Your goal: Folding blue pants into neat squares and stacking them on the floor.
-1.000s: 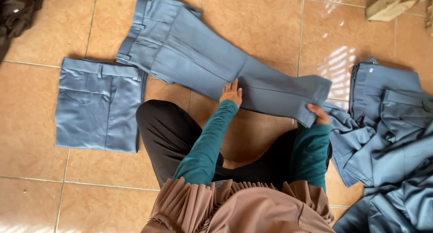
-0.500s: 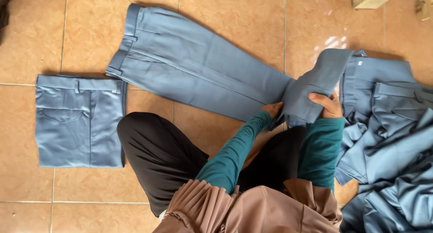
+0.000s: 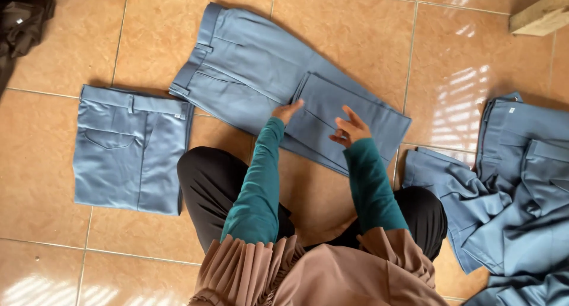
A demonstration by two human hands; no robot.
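A pair of grey-blue trousers (image 3: 249, 69) lies flat on the tiled floor, waistband at the upper left, with its leg end folded back over the middle. My left hand (image 3: 288, 111) rests with flat fingers on the edge of that folded part. Just to the right, my right hand (image 3: 351, 128) hovers over the fold with fingers spread and holds nothing. Both arms wear teal sleeves.
A folded pair of the same trousers (image 3: 127, 149) lies on the floor at the left. A loose heap of more grey-blue trousers (image 3: 515, 187) sits at the right. Dark cloth (image 3: 24, 21) is at the top left, a wooden block (image 3: 542, 14) at the top right.
The leg end, lifted by my right hand half a second ago, now lies folded over the trousers' middle. My right hand has let go; my left hand has moved onto the fold.
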